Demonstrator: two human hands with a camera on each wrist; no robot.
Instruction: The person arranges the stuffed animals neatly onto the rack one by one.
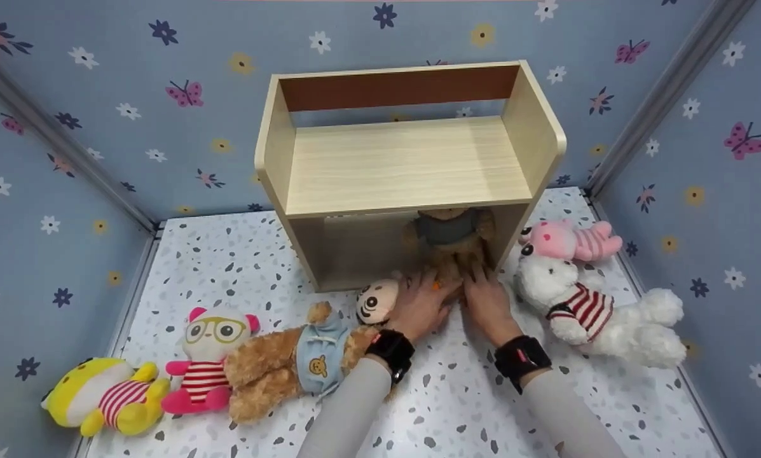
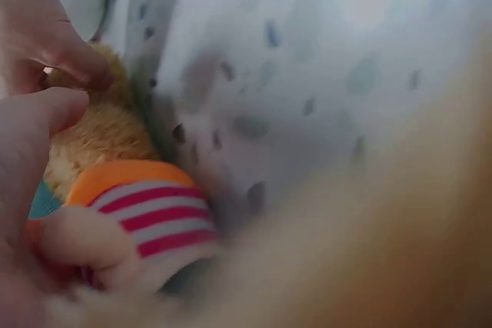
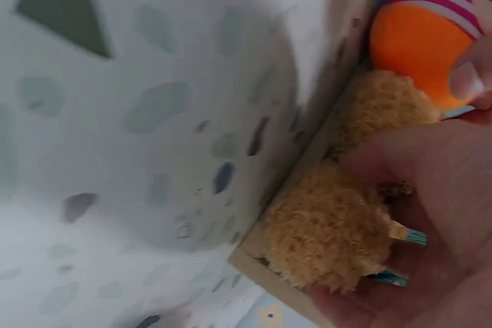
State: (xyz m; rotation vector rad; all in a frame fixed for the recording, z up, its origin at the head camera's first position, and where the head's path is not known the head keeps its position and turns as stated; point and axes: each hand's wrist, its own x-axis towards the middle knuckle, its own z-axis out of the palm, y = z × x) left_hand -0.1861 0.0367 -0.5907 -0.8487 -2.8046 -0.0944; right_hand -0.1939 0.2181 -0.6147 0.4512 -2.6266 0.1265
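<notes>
A brown teddy bear in a dark grey-blue top sits in the right part of the lower compartment of a wooden shelf, feet at the front edge. My right hand grips one of its furry feet, thumb above and fingers beneath. Close beside it, my left hand covers the body of a pale-headed doll lying before the shelf. Thumb and forefinger straddle the doll's striped leg with its orange foot, which lies against the bear's feet. The doll's middle is hidden under this hand.
Left of my arms lie a brown bear in a blue hoodie, a pink-eared plush with glasses and a yellow plush. Right of the shelf lie a white plush in a striped top and a pink plush. Patterned walls enclose the floor.
</notes>
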